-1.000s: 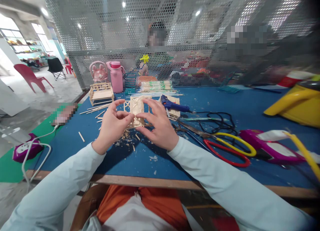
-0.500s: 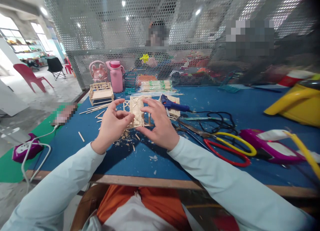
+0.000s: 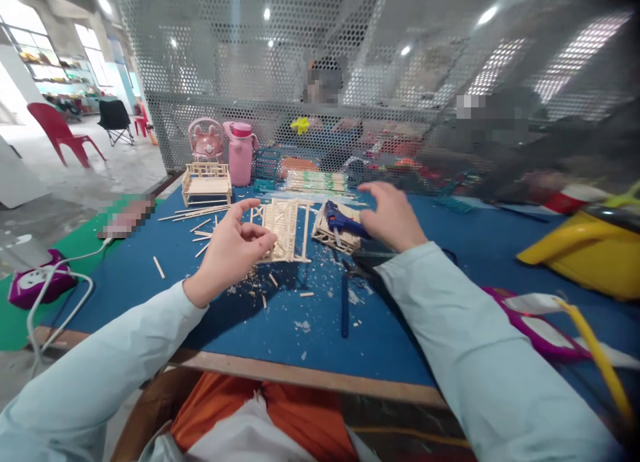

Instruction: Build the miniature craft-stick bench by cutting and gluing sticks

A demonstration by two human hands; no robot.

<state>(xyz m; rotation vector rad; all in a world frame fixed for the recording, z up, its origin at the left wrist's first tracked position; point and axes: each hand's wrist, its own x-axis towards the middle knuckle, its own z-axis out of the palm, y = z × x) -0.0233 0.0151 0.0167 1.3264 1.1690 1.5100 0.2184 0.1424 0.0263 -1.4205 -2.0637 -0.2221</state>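
My left hand (image 3: 233,249) pinches the left edge of a small frame built of thin wooden sticks (image 3: 286,230) and holds it upright over the blue table (image 3: 300,329). My right hand (image 3: 393,215) hovers with its fingers spread just right of a blue glue gun (image 3: 345,222) and holds nothing. The glue gun rests on a second small stick frame (image 3: 330,237). Wood chips and stick ends lie below the held frame.
At the back left stand a stick-built bench (image 3: 206,182), a pink bottle (image 3: 241,152) and a bundle of sticks (image 3: 317,181). Loose sticks (image 3: 195,214) lie nearby. A perforated screen (image 3: 350,82) closes the far side, a person behind it. A yellow object (image 3: 585,255) sits right.
My right hand has let go of the stick frame and moved right and away, up to the glue gun. My left hand alone keeps hold of the frame. The view has shifted slightly.
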